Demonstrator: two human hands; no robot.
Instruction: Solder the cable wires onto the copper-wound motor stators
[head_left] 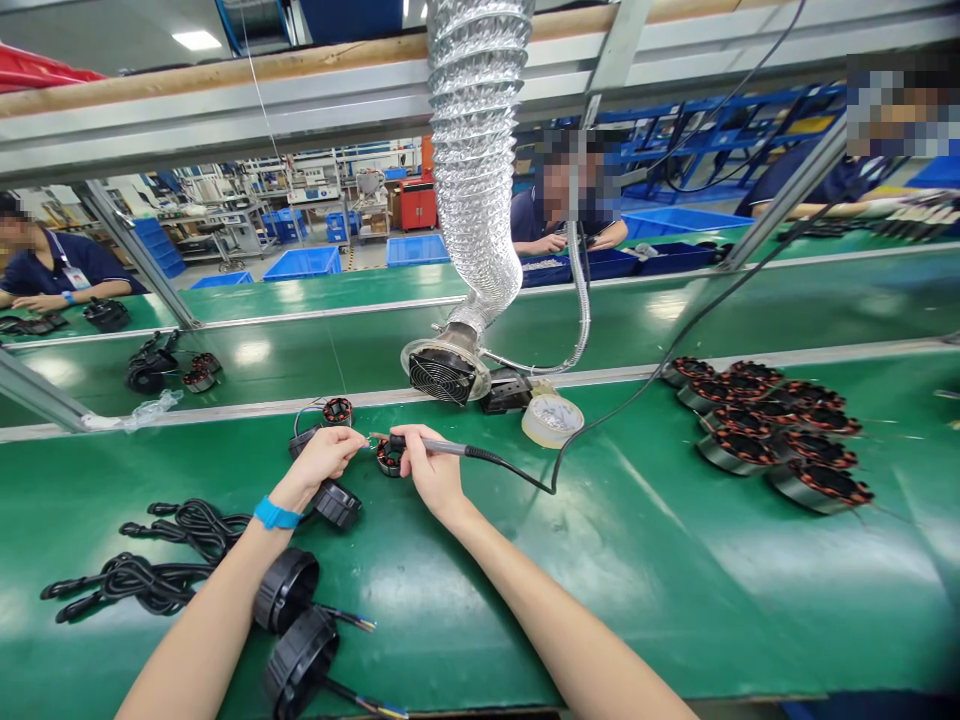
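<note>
My right hand (pixel 431 468) is closed around a soldering iron (pixel 442 449) held like a pen, its tip pointing left toward a small copper-wound stator (pixel 388 460) on the green bench. My left hand (pixel 324 458) is pinched shut just left of that stator, with a blue wristband (pixel 276 515) on the wrist; what it pinches is too small to name. A black round housing (pixel 337 503) lies under my left hand. Another stator (pixel 337 410) sits just behind it.
A fume fan (pixel 444 372) on a silver duct (pixel 475 150) stands behind the work, beside a solder-wire roll (pixel 552 419). Several wound stators (pixel 765 425) are stacked at right. Black housings (pixel 289 590) and black cables (pixel 150 575) lie at left. Other people work beyond.
</note>
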